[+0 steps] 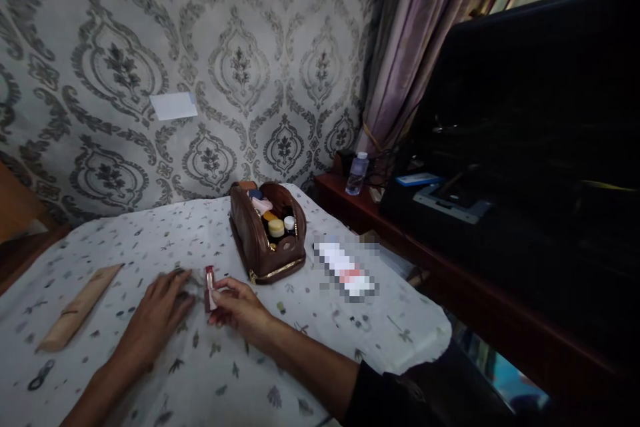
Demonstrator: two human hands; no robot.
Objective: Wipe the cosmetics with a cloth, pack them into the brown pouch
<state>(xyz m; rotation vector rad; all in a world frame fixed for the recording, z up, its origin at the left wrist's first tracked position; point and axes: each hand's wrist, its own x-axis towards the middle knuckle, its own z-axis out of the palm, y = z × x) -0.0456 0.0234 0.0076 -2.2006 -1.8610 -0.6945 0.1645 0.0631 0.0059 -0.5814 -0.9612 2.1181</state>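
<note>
My right hand [240,307] pinches a slim lip gloss tube [209,280] with a dark red top and holds it upright just over the cloth. My left hand [157,307] rests close by on the left, its fingers stretched out toward the tube. Something pale and see-through by those fingertips is too blurred to make out. Beyond my right hand stands a brown cosmetic bag [245,233], unzipped on top. Inside it show a jar with a yellowish lid [276,227], a white-capped bottle [289,222] and a pink item [261,203].
A flat tan pouch [83,307] lies on the patterned cloth [200,380] at left, near a small dark ring-like item [41,374]. Right of the bag is a pixelated phone-like object [345,270]. A water bottle [357,173] stands on the reddish ledge beside a large black screen [525,113].
</note>
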